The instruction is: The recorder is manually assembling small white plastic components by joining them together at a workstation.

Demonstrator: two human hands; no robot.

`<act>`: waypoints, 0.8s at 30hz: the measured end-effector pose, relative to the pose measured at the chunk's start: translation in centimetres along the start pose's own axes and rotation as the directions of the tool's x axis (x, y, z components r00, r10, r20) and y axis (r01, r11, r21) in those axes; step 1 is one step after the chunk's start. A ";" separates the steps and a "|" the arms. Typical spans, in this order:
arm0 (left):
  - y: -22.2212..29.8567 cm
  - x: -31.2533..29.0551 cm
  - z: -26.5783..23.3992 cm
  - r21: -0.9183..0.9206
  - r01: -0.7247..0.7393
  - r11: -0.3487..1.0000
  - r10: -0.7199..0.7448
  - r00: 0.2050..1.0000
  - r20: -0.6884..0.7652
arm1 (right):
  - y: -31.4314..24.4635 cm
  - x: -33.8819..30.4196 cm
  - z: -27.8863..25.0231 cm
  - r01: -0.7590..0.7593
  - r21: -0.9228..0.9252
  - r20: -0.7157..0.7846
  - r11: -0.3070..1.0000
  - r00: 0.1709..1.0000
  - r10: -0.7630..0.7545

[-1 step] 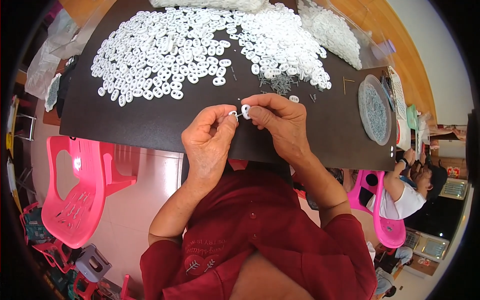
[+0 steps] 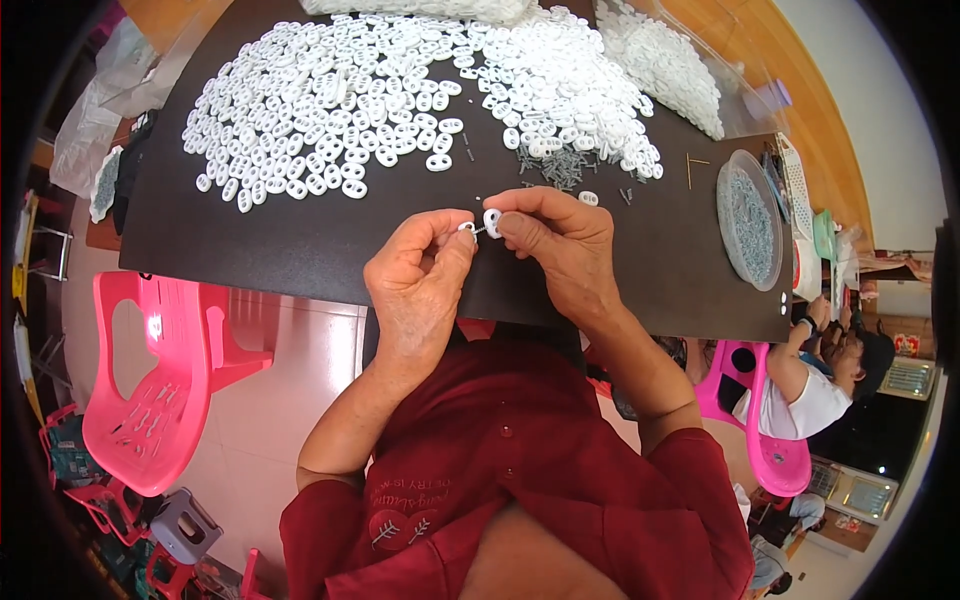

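My left hand [image 2: 415, 290] pinches a small white piece [image 2: 466, 228] between thumb and fingertips; most of it is hidden. Facing it, a white oval plastic piece with holes [image 2: 491, 222] is gripped by the thumb and forefinger of my right hand [image 2: 565, 245]. A thin pin-like part [image 2: 480, 231] bridges the narrow gap between the two pieces; its exact kind is too small to tell. Both hands are raised over the near edge of the dark table [image 2: 240, 245]. Beyond them lie a spread of white two-holed ovals [image 2: 320, 110] and small dark grey pins [image 2: 562, 167].
A denser heap of white pieces [image 2: 560, 80] and a clear bag of more [image 2: 665, 70] lie farther back. At the right stands a round clear tub [image 2: 735, 255] of small metallic parts. Pink chairs [image 2: 150, 430] stand left; a person in white [image 2: 795, 395] sits right.
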State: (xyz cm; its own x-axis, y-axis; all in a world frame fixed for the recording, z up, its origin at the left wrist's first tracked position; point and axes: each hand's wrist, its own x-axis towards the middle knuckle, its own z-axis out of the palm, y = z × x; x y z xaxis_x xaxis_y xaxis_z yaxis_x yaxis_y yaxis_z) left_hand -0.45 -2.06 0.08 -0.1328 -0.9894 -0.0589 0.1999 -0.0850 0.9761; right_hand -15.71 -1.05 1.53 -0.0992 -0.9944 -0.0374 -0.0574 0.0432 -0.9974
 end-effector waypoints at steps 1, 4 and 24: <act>-0.1 0.0 0.0 -0.001 0.000 1.000 0.000 1.000 -0.001 | 0.0 -0.1 0.0 0.008 -0.012 -0.011 1.000 1.000 -0.008; -0.4 0.0 0.2 0.044 -0.035 0.998 0.035 0.999 -0.011 | 0.2 -0.1 0.2 0.045 -0.033 -0.033 0.998 0.998 -0.046; -0.9 0.1 0.2 0.052 -0.092 0.994 0.092 0.996 0.015 | 0.5 -0.4 1.1 0.211 -0.147 -0.034 0.966 0.975 -0.218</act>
State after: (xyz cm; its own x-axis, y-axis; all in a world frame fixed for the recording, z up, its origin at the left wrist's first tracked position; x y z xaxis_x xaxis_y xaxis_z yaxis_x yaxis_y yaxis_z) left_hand -0.85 -2.10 -0.78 -0.1282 -0.9912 0.0338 0.1608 0.0128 0.9869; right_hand -14.59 -0.70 1.01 -0.1178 -0.9760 0.1834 -0.2221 -0.1541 -0.9628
